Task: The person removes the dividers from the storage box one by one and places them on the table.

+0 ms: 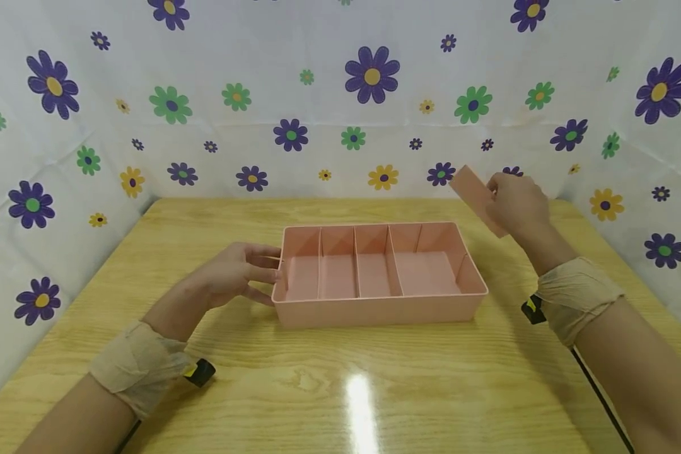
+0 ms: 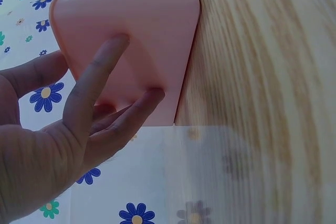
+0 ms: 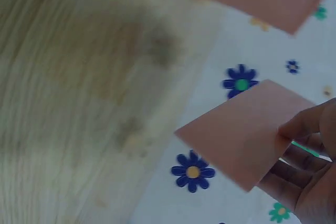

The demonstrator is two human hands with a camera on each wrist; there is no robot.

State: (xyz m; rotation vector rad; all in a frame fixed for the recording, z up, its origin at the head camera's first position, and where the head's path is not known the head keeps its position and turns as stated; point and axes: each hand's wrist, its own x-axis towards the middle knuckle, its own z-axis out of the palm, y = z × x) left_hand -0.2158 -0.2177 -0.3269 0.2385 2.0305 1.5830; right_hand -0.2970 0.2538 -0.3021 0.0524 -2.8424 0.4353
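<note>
A pink plastic organizer box [image 1: 374, 310] sits on the table, split by upright dividers into narrow compartments on the left and a wider one at the right. At its left end, my left hand [image 1: 235, 274] touches the outer wall with extended fingertips; the left wrist view shows the fingers [image 2: 100, 77] spread against that wall. Off the table, to the right of the box, my right hand [image 1: 519, 202] pinches a flat pink divider [image 1: 477, 195] by one edge, tilted. The right wrist view shows the divider [image 3: 241, 135] held between thumb and fingers, apart from the box.
The wood-grain table [image 1: 295, 378] carries the box near its middle. A white cloth with printed flowers [image 1: 318, 88] hangs behind and along both sides. Each wrist wears a tan wrap [image 1: 142, 366] with a small black camera [image 1: 201, 372] and a cable.
</note>
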